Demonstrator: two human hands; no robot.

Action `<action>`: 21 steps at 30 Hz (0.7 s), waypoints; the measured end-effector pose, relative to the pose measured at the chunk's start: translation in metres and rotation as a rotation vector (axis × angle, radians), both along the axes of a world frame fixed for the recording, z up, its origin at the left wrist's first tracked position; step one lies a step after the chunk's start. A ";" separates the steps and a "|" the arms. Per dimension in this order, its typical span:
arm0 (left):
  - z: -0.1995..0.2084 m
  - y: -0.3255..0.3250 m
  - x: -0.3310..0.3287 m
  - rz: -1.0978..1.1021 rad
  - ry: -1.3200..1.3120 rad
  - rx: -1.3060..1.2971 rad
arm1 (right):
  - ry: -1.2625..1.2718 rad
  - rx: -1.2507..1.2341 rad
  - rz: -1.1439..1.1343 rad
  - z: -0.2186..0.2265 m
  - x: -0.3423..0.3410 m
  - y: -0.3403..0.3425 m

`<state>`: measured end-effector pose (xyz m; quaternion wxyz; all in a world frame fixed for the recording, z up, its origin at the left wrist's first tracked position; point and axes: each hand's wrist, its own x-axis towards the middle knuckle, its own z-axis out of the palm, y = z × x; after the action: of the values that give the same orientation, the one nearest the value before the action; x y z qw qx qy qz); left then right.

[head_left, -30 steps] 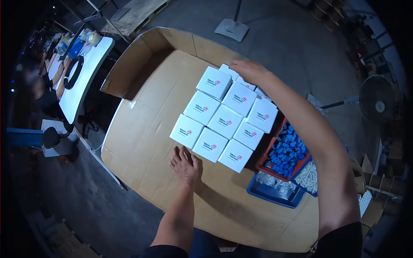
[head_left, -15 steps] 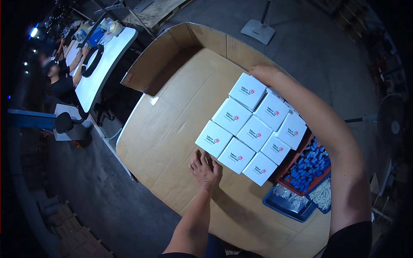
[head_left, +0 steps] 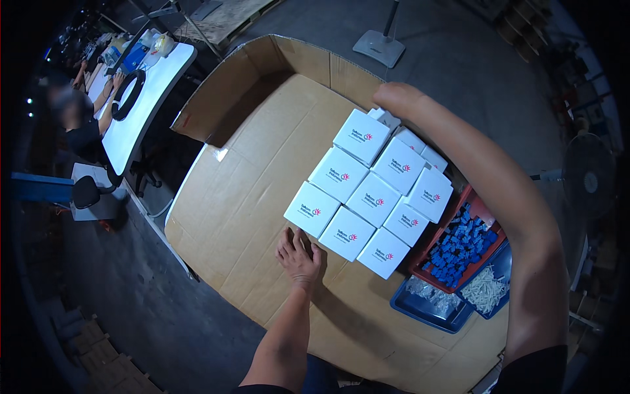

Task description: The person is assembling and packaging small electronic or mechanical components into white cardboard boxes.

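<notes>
White cube-shaped boxes (head_left: 374, 200) with a small red and dark print stand packed together in slanting rows on a cardboard sheet (head_left: 243, 217). My left hand (head_left: 300, 259) lies by the near-left edge of this group, fingers apart and holding nothing, its fingertips close to the nearest left box (head_left: 312, 209). My right arm reaches round the right side of the group. At the far corner, my right hand (head_left: 396, 98) is over the low cardboard wall, beside a partly hidden white box (head_left: 384, 117). The fingers of that hand are hidden.
Right of the boxes sit a red bin (head_left: 430, 272) of blue pieces, a blue tray (head_left: 426, 322) of clear plastic bits and a blue tray (head_left: 504, 262) of white sticks. A cardboard wall (head_left: 302, 59) borders the far side. A co-worker sits at a white table (head_left: 141, 108).
The whole view has shifted slightly. My right hand has moved up off the far box corner, and more of the white boxes behind it show. My left hand keeps its place beside the boxes.
</notes>
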<state>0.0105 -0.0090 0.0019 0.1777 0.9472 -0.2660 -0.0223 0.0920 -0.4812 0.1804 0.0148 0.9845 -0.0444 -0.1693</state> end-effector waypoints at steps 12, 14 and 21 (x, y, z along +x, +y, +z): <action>-0.002 -0.001 -0.002 -0.034 -0.070 -0.047 | -0.471 0.034 -0.088 0.076 -0.085 0.012; 0.001 0.001 -0.007 -0.046 -0.081 -0.056 | -0.694 0.096 -0.252 0.097 -0.126 0.043; -0.002 0.001 -0.010 -0.051 -0.159 -0.105 | -1.161 0.063 -0.147 0.127 -0.291 0.142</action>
<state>0.0004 -0.0079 -0.0003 0.2048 0.9282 -0.3042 0.0627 -0.1993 -0.3394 0.3075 -0.0530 0.9103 -0.1085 0.3959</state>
